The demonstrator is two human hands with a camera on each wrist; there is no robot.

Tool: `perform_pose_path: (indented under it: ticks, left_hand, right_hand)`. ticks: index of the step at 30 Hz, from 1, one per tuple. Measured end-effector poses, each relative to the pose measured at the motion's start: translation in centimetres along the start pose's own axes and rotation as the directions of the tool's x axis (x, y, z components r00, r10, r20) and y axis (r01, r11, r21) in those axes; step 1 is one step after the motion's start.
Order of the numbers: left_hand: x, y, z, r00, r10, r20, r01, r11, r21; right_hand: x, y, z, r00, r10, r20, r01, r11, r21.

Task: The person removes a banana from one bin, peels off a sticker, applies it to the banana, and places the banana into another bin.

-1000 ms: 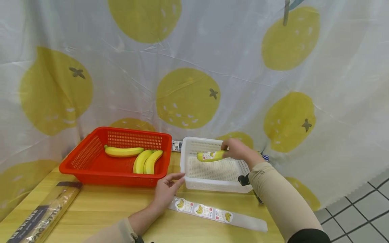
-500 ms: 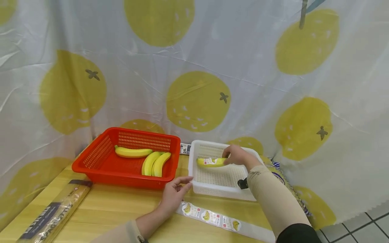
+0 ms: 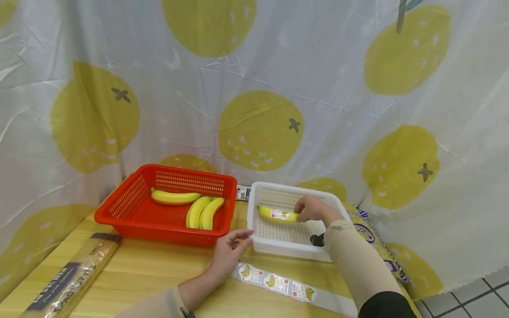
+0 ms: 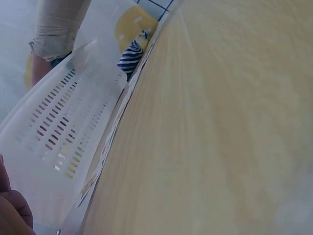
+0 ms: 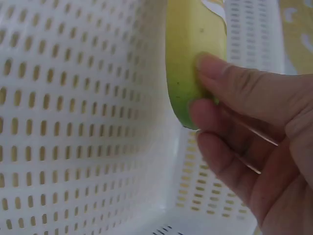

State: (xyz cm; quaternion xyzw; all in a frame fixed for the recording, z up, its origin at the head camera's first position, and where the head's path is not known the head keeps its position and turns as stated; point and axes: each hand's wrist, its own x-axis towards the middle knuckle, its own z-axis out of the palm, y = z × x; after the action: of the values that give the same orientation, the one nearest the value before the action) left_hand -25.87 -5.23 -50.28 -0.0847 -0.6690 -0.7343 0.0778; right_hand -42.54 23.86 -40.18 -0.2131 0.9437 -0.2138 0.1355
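Right hand [image 3: 314,209] grips labelled yellow banana [image 3: 277,214] inside white perforated plastic basket [image 3: 278,249]; left hand [image 3: 229,250], fingers relaxed, touches basket's near rim.

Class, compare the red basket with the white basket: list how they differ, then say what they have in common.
The red basket holds three bananas; the white basket holds one labelled banana. No hand touches the red basket, while the right hand grips the banana inside the white basket and the left hand rests at its front wall. Both are perforated plastic baskets, side by side on the wooden table.
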Motion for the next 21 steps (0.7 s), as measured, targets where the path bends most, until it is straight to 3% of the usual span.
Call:
perform_pose_path:
  ticks: [6, 14, 21]
  left_hand:
    - [0.1, -0.1, -0.1, 1.000, 0.000, 0.001, 0.000, 1.000, 0.011]
    - [0.1, 0.3, -0.1, 1.000, 0.010, -0.014, -0.010, 1.000, 0.020]
    - [-0.1, 0.3, 0.1, 1.000, 0.002, -0.012, -0.001, 1.000, 0.014]
  right_hand:
    - [0.6, 0.8, 1.1, 0.999, -0.008, -0.035, 0.007, 1.000, -0.028]
    - [1.1, 1.0, 0.8, 0.998, 0.000, -0.070, -0.007, 0.995, -0.096]
    - [1.5, 1.1, 0.9, 0.996, -0.044, -0.077, 0.030, 0.984, -0.173]
